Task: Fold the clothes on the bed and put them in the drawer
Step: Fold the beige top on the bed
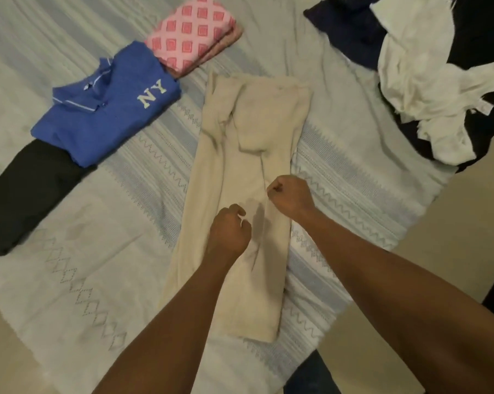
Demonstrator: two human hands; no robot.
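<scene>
Your right fingers (274, 187) are curled tight together and pinch a raised fold of the beige trousers (240, 132), on the side of the cloth nearer the bed's right edge. Your left fingers (241, 213) are curled in as well, thumb over the top, just above the same cloth. The blur hides whether they hold any of it, so I cannot tell. Your right hand (290, 196) sits a little farther from you than your left hand (230, 231), and the two are close but apart.

The trousers lie flat on the bed (98, 280), folded lengthwise into one long strip. The waist points away from you and the hems lie toward the bed's near corner.

Toward the left edge three folded pieces lie in a row. A black garment (27, 194) is nearest you. A blue polo shirt (106, 118) marked NY overlaps its far end. A pink patterned cloth (194, 32) lies beyond, touching the shirt.

By the far right edge is a loose heap, with crumpled white cloth (410, 81) over dark navy clothes (348, 32). The heap is well apart from the trousers.
</scene>
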